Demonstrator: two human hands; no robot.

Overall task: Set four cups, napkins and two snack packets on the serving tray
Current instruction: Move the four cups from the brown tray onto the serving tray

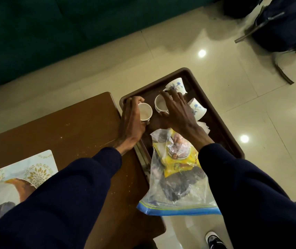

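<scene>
Gripping a white cup (144,112) at the left corner of the dark brown serving tray (221,133), the left hand (132,119) curls its fingers round it; the right hand (177,112) clasps a second white cup (160,103) mid-tray. Two blue-flowered cups (176,85) at the tray's far side lean and could roll if nudged, and the clear zip bag of snacks (177,186) overhanging its near edge could slide off.

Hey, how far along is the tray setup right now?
Nearly there. Four cups are at the serving tray: the far floral cup, the near floral cup, the left cup gripped by the left hand, the middle cup gripped by the right hand. Napkins lie beside them. Remaining: the yellow snack packet sits inside a zip bag lying over the tray's near edge.
</scene>
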